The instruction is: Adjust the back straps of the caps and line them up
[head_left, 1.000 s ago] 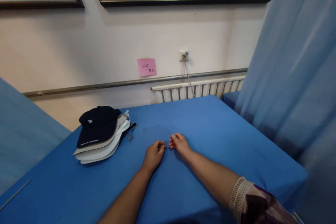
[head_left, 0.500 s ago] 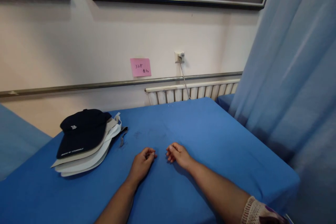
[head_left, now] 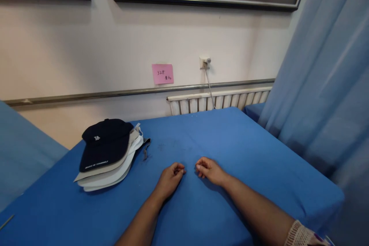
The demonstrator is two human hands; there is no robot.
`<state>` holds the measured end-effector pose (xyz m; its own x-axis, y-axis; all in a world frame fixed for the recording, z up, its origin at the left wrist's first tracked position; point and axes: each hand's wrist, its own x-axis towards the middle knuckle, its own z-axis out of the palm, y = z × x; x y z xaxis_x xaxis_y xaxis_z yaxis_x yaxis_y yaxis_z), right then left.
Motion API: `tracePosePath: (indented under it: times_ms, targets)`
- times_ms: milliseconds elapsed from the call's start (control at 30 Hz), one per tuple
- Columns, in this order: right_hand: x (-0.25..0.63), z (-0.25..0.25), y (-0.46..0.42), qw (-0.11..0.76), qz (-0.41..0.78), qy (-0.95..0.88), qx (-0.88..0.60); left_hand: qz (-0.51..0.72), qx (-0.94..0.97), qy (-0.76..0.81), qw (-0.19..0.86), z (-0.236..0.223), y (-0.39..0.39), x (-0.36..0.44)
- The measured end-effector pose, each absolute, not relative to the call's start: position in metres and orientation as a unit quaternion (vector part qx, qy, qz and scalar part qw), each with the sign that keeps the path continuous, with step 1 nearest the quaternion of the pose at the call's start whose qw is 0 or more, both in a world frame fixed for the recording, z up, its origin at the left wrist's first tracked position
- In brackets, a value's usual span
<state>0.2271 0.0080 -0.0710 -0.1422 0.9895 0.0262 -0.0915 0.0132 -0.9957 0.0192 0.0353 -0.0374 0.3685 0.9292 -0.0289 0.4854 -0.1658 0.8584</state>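
Observation:
My left hand (head_left: 172, 177) rests on the blue-covered table (head_left: 219, 134), its fingers curled in towards the thumb and nothing visible in them. Facing it across a small gap, my right hand (head_left: 210, 171) lies with its fingers also curled and likewise holds nothing that I can see. To the left of both hands is a stack of caps (head_left: 106, 146), touched by neither. A dark navy cap with white lettering on its brim tops the stack, over a beige cap and white ones. A grey strap (head_left: 146, 149) trails from the stack's right side.
A blue curtain (head_left: 323, 69) hangs along the right side, and more blue cloth (head_left: 25, 153) hangs at the left. Behind the table are a white radiator (head_left: 207, 102), a wall rail (head_left: 115, 93), a plugged-in socket (head_left: 205, 63) and a pink note (head_left: 163, 74). A thin stick-like thing (head_left: 6, 222) shows at lower left.
The whole view has shifted, so the table, caps and wall appear further right. My hands stay in nearly the same place on the table, the right fingers slightly more curled.

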Motion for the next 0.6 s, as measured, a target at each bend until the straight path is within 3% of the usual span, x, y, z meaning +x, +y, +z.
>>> tracePosePath:
  times_ms: [167, 400, 600]
  targets:
    - [0.235, -0.054, 0.017, 0.524, 0.601, -0.414, -0.439, 0.237, 0.734, 0.489, 0.406, 0.0, 0.043, 0.019]
    - [0.255, 0.043, 0.009, 0.693, 0.401, -0.454, -0.39, 0.394, 0.693, 0.489, 0.356, 0.094, 0.032, 0.013]
    - [0.245, 0.097, 0.005, 0.738, 0.339, -0.48, -0.331, 0.491, 0.655, 0.405, 0.407, 0.127, 0.027, 0.013]
